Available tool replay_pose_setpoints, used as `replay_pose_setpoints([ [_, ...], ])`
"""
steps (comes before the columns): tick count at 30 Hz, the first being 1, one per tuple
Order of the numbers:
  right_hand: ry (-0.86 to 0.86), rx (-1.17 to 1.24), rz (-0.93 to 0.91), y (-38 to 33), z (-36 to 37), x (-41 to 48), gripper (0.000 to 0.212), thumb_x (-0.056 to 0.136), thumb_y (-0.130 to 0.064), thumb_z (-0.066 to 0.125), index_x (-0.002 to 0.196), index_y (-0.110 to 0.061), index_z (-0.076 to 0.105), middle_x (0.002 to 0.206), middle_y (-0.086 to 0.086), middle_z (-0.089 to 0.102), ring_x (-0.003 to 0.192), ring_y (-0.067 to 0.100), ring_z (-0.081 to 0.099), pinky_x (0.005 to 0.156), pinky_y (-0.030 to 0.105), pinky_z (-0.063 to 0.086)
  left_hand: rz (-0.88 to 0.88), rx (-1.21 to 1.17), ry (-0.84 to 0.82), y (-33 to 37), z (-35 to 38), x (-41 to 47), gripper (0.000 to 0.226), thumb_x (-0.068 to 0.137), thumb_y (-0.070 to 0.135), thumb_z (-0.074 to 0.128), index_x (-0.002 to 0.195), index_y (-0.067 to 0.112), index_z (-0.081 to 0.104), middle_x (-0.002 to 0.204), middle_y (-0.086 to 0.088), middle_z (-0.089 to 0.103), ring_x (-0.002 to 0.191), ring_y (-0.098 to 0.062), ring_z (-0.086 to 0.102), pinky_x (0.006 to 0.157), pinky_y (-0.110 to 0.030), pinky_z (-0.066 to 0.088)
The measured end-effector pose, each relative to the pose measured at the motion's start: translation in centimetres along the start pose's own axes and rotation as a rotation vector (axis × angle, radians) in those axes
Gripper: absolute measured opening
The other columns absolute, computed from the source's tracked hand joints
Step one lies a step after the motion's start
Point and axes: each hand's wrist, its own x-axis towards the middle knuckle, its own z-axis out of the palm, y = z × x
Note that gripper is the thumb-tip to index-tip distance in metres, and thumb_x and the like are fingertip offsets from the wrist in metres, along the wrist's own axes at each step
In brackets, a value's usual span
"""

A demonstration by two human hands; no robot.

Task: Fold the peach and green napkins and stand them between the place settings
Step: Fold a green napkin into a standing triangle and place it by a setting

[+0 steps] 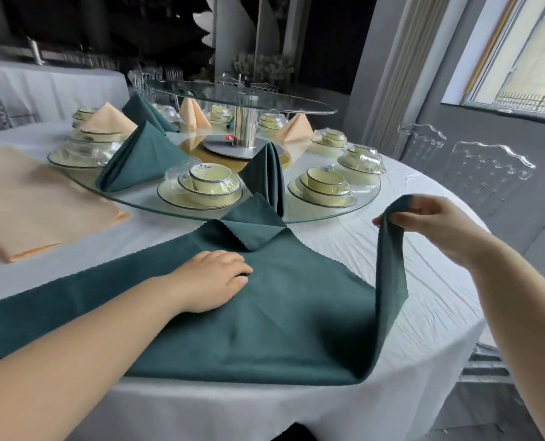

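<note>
On the far left, peach stack: flat folded peach napkins [39, 202] lie smooth and matte on the white, wrinkled tabletop [344, 246], their near edge layered.
Left hand: the left hand [214, 281] lies palm down on the green napkin [265, 313], fingers [233, 262] together and flat, pressing the cloth rather than gripping it.
Green napkin: a soft, matte, dark green cloth spread across the near tabletop; its far corner is folded back into a small diamond with pinked, zigzag edges, touching the rim of the glass turntable [312, 216].
Turntable: a round clear glass disc carrying pale yellow bowl-and-plate settings [201, 189] wrapped in shiny film, with folded green [137, 157] and peach [105, 122] napkins standing as pointed tents between them.
Right hand: the right hand [436, 224] is raised above the tabletop, fingers [392, 219] pinched on the napkin's right corner, which hangs in a narrow draped strip.
</note>
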Motion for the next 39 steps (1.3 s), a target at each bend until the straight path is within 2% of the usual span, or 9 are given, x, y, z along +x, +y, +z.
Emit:
replay_pose_setpoints([
  [2, 0.002, -0.051, 0.023, 0.5, 1.2, 1.6, 0.024, 0.086, 0.01, 0.05, 0.077, -0.01, 0.061, 0.063, -0.013, 0.069, 0.062, -0.003, 0.06, 0.066, 0.009, 0.048, -0.014, 0.039, 0.0, -0.6, -0.2, 2.0, 0.042, 0.1, 0.032, 0.025, 0.142, 0.027, 0.029, 0.15, 0.008, 0.021, 0.139, -0.012, 0.015, 0.112, -0.028, 0.009],
  [8, 0.009, -0.125, 0.083, 1.8, 3.5, 4.7, 0.018, 0.085, 0.005, 0.055, 0.077, -0.009, 0.062, 0.061, -0.013, 0.065, 0.056, -0.006, 0.053, 0.061, 0.006, 0.043, -0.022, 0.066, 0.149, -1.1, -1.6, 6.4, 0.053, 0.1, 0.023, 0.027, 0.147, 0.027, 0.003, 0.156, 0.004, -0.006, 0.142, -0.016, 0.004, 0.113, -0.031, 0.005],
  [13, 0.042, -0.229, 0.064, 2.1, 5.9, 6.0, 0.004, 0.084, 0.001, 0.058, 0.084, 0.002, 0.062, 0.07, 0.002, 0.056, 0.054, -0.003, 0.045, 0.057, 0.009, 0.036, -0.004, -0.043, 0.177, -1.1, -1.8, 6.9, 0.051, 0.1, 0.026, 0.03, 0.147, 0.027, 0.01, 0.155, 0.005, -0.006, 0.142, -0.012, 0.002, 0.112, -0.027, 0.0],
  [19, 0.092, -0.351, 0.002, 1.5, 9.4, 9.0, 0.023, 0.083, -0.008, 0.06, 0.095, 0.011, 0.06, 0.091, 0.027, 0.062, 0.077, 0.017, 0.045, 0.064, 0.025, 0.033, 0.057, -0.115, -0.046, 0.6, 0.1, -0.2, 0.058, 0.097, 0.047, 0.023, 0.147, 0.028, 0.002, 0.155, 0.008, -0.007, 0.141, -0.005, -0.008, 0.112, -0.024, -0.009],
  [24, 0.107, -0.461, -0.001, 0.8, 12.3, 10.7, 0.027, 0.084, -0.012, 0.059, 0.097, 0.011, 0.06, 0.083, 0.021, 0.054, 0.077, 0.02, 0.045, 0.063, 0.027, 0.029, 0.13, -0.102, -0.073, 2.1, 2.3, -3.7, 0.054, 0.098, 0.043, 0.018, 0.147, 0.027, 0.0, 0.154, 0.011, -0.013, 0.133, 0.006, -0.02, 0.105, -0.017, -0.018],
  [31, 0.069, -0.525, 0.003, 0.5, 14.6, 11.4, 0.023, 0.086, -0.017, 0.057, 0.094, 0.004, 0.061, 0.083, 0.01, 0.051, 0.078, 0.021, 0.046, 0.06, 0.025, 0.028, 0.053, -0.506, 0.142, 1.8, 1.5, -5.0, 0.043, 0.099, 0.029, 0.025, 0.142, 0.031, 0.022, 0.14, 0.025, 0.024, 0.125, 0.014, 0.017, 0.092, 0.007, -0.002],
  [33, 0.069, -0.525, 0.012, 0.3, 15.3, 11.7, 0.02, 0.086, -0.018, 0.057, 0.081, 0.001, 0.055, 0.072, 0.008, 0.047, 0.075, 0.022, 0.043, 0.06, 0.025, 0.028, 0.042, -0.587, 0.147, 1.9, 1.7, -5.6, 0.047, 0.097, 0.036, 0.027, 0.142, 0.034, 0.017, 0.136, 0.026, 0.028, 0.126, 0.011, 0.021, 0.094, 0.004, 0.008],
  [36, 0.075, -0.564, 0.034, 0.2, 16.1, 12.3, 0.03, 0.087, -0.02, 0.056, 0.062, -0.01, 0.042, 0.064, 0.005, 0.041, 0.076, 0.024, 0.043, 0.064, 0.026, 0.029, 0.088, -0.497, 0.155, 1.9, 3.1, -5.9, 0.052, 0.088, 0.064, 0.017, 0.135, 0.047, 0.003, 0.128, 0.033, 0.022, 0.116, 0.029, 0.001, 0.089, 0.008, -0.008],
  [39, 0.083, -0.673, 0.01, 0.2, 16.6, 12.6, 0.033, 0.088, -0.022, 0.055, 0.062, -0.013, 0.036, 0.081, 0.011, 0.05, 0.095, 0.029, 0.049, 0.072, 0.029, 0.032, 0.109, -0.389, 0.288, 1.9, 3.6, -6.1, 0.071, 0.056, 0.088, -0.012, 0.119, 0.057, -0.004, 0.12, 0.041, 0.011, 0.105, 0.038, -0.007, 0.09, 0.008, -0.011],
])
